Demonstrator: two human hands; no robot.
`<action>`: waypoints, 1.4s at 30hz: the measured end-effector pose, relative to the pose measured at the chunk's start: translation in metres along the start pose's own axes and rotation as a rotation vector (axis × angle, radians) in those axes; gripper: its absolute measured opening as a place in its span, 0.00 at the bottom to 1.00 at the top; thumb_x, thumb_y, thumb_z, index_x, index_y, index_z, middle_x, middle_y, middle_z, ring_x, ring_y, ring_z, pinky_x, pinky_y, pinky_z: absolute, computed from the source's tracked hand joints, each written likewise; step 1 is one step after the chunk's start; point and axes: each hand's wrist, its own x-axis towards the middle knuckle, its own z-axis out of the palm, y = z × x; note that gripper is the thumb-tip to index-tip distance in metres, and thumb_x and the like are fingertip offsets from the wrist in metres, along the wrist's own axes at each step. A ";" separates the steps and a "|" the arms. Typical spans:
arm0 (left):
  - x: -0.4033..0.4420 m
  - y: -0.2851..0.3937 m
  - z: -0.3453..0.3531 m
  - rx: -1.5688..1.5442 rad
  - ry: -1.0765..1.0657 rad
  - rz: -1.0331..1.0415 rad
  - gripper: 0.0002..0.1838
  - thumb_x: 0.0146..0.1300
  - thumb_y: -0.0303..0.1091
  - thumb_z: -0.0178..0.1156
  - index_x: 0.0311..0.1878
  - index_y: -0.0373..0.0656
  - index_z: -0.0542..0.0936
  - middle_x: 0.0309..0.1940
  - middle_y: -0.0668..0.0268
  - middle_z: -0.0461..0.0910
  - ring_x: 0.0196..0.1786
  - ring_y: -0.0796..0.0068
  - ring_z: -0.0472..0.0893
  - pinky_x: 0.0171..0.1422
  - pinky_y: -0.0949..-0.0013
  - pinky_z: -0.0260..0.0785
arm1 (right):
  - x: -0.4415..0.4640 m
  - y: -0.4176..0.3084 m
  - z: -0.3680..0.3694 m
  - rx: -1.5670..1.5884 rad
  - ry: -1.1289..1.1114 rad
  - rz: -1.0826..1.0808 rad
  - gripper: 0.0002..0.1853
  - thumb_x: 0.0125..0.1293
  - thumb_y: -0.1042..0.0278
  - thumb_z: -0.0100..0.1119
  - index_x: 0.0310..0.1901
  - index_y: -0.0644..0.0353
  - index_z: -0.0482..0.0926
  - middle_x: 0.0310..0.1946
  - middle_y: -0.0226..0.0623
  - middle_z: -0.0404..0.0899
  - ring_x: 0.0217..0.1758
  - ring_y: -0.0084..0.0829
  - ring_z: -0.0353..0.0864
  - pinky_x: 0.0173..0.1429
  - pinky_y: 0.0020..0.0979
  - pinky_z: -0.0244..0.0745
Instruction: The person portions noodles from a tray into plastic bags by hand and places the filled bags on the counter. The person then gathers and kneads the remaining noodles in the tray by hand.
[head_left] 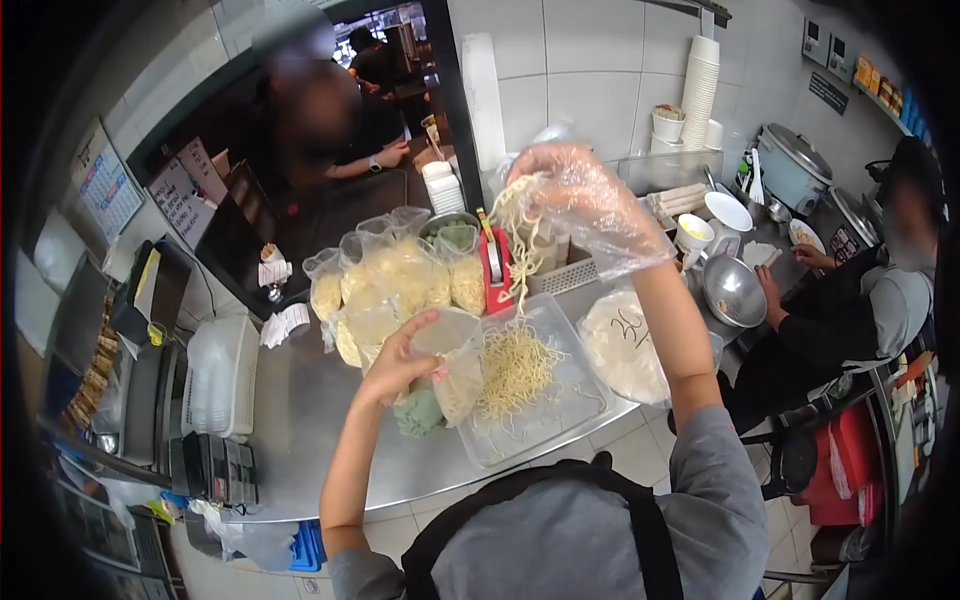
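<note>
My right hand (585, 190), in a clear plastic glove, is raised and closed round a bunch of noodles (520, 235). Long strands dangle from it towards a clear plastic tray (575, 415), where a loose heap of noodles (518, 370) lies. Lower and to the left, my left hand (400, 365) grips a clear plastic bag (457, 375) beside the tray. What the bag contains I cannot make out. Behind it stand several filled bags of noodles (400, 270). A red tape dispenser (496, 268) stands between those bags and the hanging strands.
A large round bag with writing (622, 345) sits right of the tray. At the right a co-worker (840, 310) stands near a metal bowl (735, 290). Another person (320, 120) is beyond the window opening. A white basket (222, 375) rests at the counter's left.
</note>
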 end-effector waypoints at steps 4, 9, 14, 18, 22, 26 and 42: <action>0.006 -0.001 0.003 -0.037 -0.040 0.067 0.40 0.50 0.15 0.58 0.69 0.33 0.56 0.55 0.56 0.72 0.36 0.72 0.83 0.39 0.74 0.75 | 0.033 -0.029 -0.005 -0.102 -0.020 -0.192 0.12 0.57 0.65 0.64 0.38 0.65 0.79 0.30 0.32 0.78 0.31 0.20 0.78 0.38 0.22 0.74; 0.024 -0.011 0.016 0.009 -0.048 0.125 0.42 0.49 0.16 0.61 0.69 0.33 0.55 0.60 0.53 0.68 0.38 0.72 0.83 0.42 0.71 0.76 | 0.058 -0.069 -0.005 -0.205 0.023 -0.306 0.16 0.61 0.61 0.63 0.42 0.66 0.78 0.30 0.33 0.78 0.33 0.21 0.78 0.37 0.24 0.75; 0.043 -0.023 0.023 0.013 -0.096 0.066 0.45 0.48 0.17 0.62 0.70 0.32 0.53 0.61 0.53 0.68 0.39 0.72 0.83 0.44 0.72 0.76 | 0.076 -0.103 -0.004 -0.394 0.143 -0.438 0.21 0.61 0.54 0.63 0.43 0.65 0.77 0.35 0.35 0.79 0.38 0.23 0.79 0.44 0.27 0.76; 0.053 -0.015 0.037 0.031 -0.134 0.089 0.46 0.47 0.17 0.63 0.70 0.31 0.53 0.62 0.52 0.67 0.41 0.70 0.83 0.44 0.71 0.76 | 0.107 -0.117 -0.011 -0.150 0.107 -0.387 0.13 0.63 0.64 0.63 0.42 0.66 0.78 0.30 0.32 0.79 0.31 0.21 0.78 0.38 0.23 0.76; 0.064 -0.005 0.050 -0.072 -0.119 0.150 0.45 0.47 0.16 0.62 0.70 0.31 0.54 0.65 0.54 0.63 0.43 0.69 0.82 0.45 0.70 0.77 | 0.091 -0.097 -0.006 -0.261 0.090 -0.496 0.21 0.60 0.54 0.63 0.45 0.65 0.77 0.35 0.36 0.79 0.40 0.25 0.80 0.44 0.27 0.76; 0.078 0.006 0.052 -0.108 -0.117 0.160 0.43 0.48 0.15 0.60 0.69 0.30 0.54 0.68 0.56 0.59 0.41 0.70 0.82 0.45 0.69 0.76 | 0.049 -0.056 -0.003 -0.037 0.031 -0.206 0.16 0.60 0.63 0.63 0.43 0.67 0.77 0.36 0.39 0.80 0.36 0.25 0.81 0.39 0.27 0.79; 0.104 0.035 0.063 -0.107 -0.101 0.208 0.44 0.48 0.16 0.61 0.70 0.32 0.53 0.69 0.54 0.56 0.40 0.70 0.83 0.46 0.69 0.76 | -0.005 -0.031 -0.010 -0.831 0.151 -0.085 0.16 0.60 0.61 0.59 0.45 0.64 0.79 0.38 0.44 0.82 0.40 0.31 0.80 0.47 0.32 0.74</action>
